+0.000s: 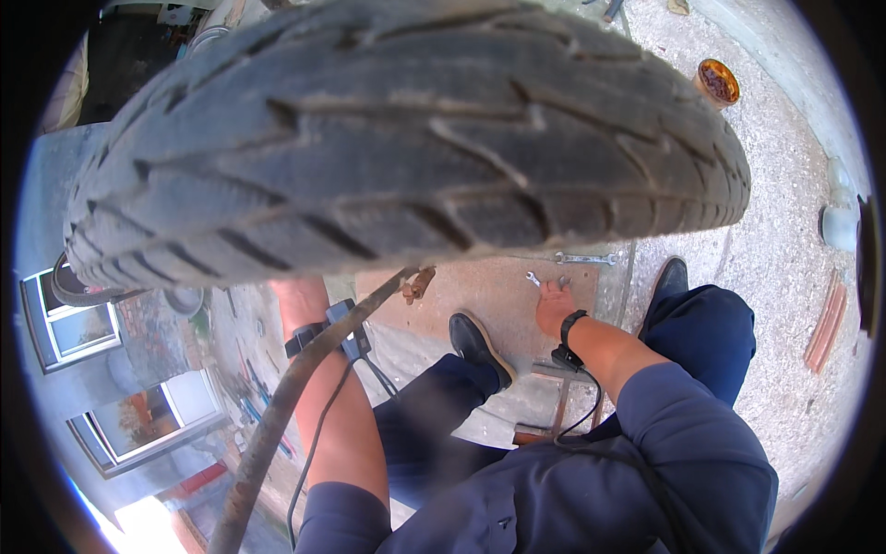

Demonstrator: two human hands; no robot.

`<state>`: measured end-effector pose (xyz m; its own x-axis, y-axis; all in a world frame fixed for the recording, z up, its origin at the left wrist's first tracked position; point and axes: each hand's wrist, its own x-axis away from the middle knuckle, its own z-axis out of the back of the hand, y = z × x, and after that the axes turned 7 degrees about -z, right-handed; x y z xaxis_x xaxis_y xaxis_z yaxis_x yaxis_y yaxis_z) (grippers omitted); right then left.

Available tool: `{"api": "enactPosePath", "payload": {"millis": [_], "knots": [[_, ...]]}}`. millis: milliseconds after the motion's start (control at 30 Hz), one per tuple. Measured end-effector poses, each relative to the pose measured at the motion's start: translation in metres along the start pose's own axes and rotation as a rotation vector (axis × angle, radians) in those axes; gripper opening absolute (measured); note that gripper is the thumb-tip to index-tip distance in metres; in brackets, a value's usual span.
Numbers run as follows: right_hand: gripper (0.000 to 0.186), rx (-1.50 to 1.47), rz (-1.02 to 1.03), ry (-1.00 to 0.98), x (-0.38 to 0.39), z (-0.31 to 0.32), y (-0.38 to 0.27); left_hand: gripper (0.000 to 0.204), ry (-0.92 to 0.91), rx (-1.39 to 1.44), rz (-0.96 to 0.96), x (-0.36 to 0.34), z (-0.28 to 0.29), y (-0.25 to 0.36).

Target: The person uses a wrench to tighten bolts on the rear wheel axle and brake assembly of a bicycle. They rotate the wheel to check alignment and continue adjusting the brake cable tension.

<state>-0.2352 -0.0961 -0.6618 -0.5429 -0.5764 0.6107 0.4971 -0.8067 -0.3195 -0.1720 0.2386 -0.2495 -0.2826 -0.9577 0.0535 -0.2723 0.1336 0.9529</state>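
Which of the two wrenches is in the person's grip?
The wrench whose end pokes out to the left of the right hand; the other wrench lies untouched, above and to the right of that hand in the picture.

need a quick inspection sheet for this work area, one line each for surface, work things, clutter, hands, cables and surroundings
surface: brown sheet on pale ground
work things: worn tyre fills the upper view; small spanner held; larger spanner lies by the sheet's far edge
clutter: loose tools at left; pot with rusty-brown contents and reddish strips at right
hands: right hand grips the small spanner; left hand mostly hidden behind the tyre, grip unclear
cables: dark right cable and left cable run from the wrist devices
surroundings: white-framed windows at left
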Motion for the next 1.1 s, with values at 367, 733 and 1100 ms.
{"api": "enactPosePath", "payload": {"millis": [367,733,1100], "knots": [[0.031,0.084,0.094,-0.205,0.027,0.065,-0.01,0.062,-0.055,-0.039,-0.034,0.019,-0.011,0.004],[0.031,-0.142,-0.042,-0.097,0.019,0.033,0.011,0.064,-0.135,0.014,-0.113,-0.019,0.003,-0.008],[0.023,-0.036,-0.059,0.044,-0.002,0.009,0.038,0.067,-0.119,0.082,-0.011,-0.03,0.014,-0.012]]}}
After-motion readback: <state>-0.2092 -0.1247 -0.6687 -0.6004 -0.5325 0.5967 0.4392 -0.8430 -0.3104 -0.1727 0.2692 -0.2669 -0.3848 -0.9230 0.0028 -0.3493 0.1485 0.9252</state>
